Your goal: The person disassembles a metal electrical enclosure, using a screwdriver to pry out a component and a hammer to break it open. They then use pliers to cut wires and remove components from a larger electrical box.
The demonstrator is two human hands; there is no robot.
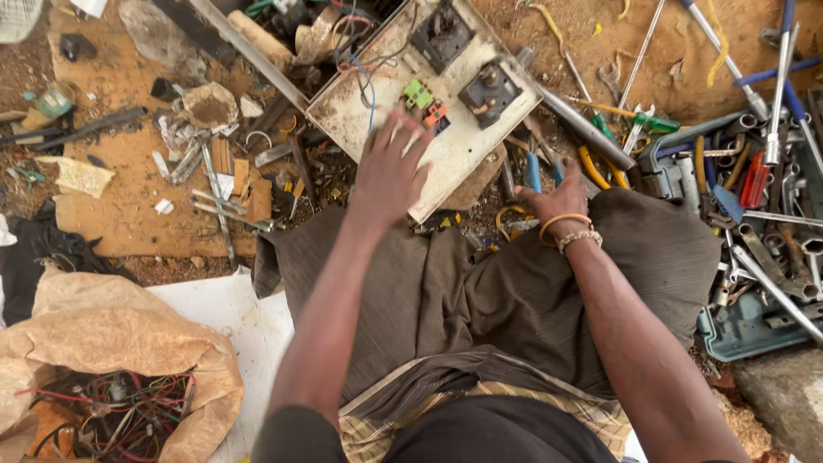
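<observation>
Left hand: the left hand (390, 171) lies flat, fingers spread and unclenched, pressing on the near part of the dirty white rectangular metal mounting plate (377, 107); the flat palm appears to steady the plate rather than grasp it.
Plate: it rests tilted across the scrap just beyond the knees, its near corner under the left palm, so that its upper face is turned toward the worker.
Parts beyond the fingertips: a small green plastic terminal block (417, 93) and a small orange one (435, 113) sit just past the left fingertips; two dark square switch housings (489, 90) stand farther out on the same plate, with thin blue and red wires (367, 81) looping to the left of the grip.
Right hand: the right hand (555, 204), with an orange bangle and a beaded bracelet (573, 230) at the wrist, reaches down among the tools at the plate's near right edge; its fingers are hidden, so whether they grip anything cannot be told.
Tools by the right hand: blue-handled pliers (533, 170) lie just beyond it, within easy reach.
Lap: a brown-grey cloth (480, 283) spreads over the knees under both forearms.
Surroundings: a blue-grey plastic tray of spanners (737, 330) lies to the right of the right arm; a tan paper sack of tangled wires (111, 377) sits well to the left of the left arm.
</observation>
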